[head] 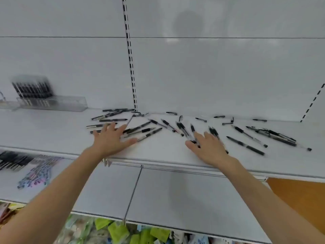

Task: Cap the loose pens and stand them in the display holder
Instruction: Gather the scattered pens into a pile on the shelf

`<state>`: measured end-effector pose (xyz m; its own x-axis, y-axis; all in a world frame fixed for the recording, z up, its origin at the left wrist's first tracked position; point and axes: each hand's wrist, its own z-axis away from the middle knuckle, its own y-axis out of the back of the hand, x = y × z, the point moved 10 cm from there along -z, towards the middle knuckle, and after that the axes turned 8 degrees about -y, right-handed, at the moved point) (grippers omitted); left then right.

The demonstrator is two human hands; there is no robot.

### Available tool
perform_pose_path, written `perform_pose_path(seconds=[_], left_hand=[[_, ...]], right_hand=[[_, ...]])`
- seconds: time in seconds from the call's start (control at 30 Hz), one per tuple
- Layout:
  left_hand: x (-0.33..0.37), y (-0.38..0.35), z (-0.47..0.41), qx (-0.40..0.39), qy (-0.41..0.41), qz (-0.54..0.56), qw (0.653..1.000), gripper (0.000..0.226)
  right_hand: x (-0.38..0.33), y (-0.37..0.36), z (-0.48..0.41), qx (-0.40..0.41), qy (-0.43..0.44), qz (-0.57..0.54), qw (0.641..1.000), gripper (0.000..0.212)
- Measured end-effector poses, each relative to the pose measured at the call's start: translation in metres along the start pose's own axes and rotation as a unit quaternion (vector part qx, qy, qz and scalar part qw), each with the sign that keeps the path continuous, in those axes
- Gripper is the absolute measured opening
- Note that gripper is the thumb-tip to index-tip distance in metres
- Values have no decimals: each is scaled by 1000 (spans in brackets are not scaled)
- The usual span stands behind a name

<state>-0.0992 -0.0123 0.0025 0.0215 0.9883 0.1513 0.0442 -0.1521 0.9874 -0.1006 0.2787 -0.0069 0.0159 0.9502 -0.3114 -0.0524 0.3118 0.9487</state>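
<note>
Nearest, the left hand [110, 138] and right hand [207, 147] lie spread flat on the loose pens [246, 146] strewn across the shelf [52, 129], apparently gathering them; next, one must be pinched up, matched to a cap [171, 113] at twelve o'clock, then carried to the display holder [73, 103] at ten o'clock.

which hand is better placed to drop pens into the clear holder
Left, probably. The left hand rests on loose pens on the side nearer the clear holder; the right hand lies farther along the shelf.
</note>
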Motion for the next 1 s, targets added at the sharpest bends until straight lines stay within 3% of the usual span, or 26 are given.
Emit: perform_pose_path(seconds=[0.1, 0.33, 0.47, 0.53, 0.6, 0.67, 0.73, 1.0], left_hand=[[2, -19, -17, -56, -27, -20, 998, 81], [91, -44, -42, -73, -163, 24, 984, 70], [94, -32, -41, -55, -224, 82, 969, 67], [63, -10, -51, 2, -221, 42, 974, 69], [8, 5, -71, 34, -158, -19, 987, 79], [-47, 4, -88, 2, -63, -40, 997, 93], [-71, -10, -93, -45, -23, -40, 998, 97], [10, -31, -92, -59, -110, 27, 992, 81]], right_hand=[[-15, -17, -12, -14, -18, 22, 999, 66], [-45, -26, -28, 9, -50, 48, 998, 61], [-43, -20, -30, 32, -57, 20, 998, 63], [-41, -13, -27, 55, -50, 17, 997, 64], [-38, -11, -24, 53, -47, 27, 997, 67], [-38, -15, -23, 26, -55, 34, 998, 70], [-42, -22, -26, 1, -63, 33, 997, 75], [-69, -29, -44, 22, -25, 49, 998, 80]])
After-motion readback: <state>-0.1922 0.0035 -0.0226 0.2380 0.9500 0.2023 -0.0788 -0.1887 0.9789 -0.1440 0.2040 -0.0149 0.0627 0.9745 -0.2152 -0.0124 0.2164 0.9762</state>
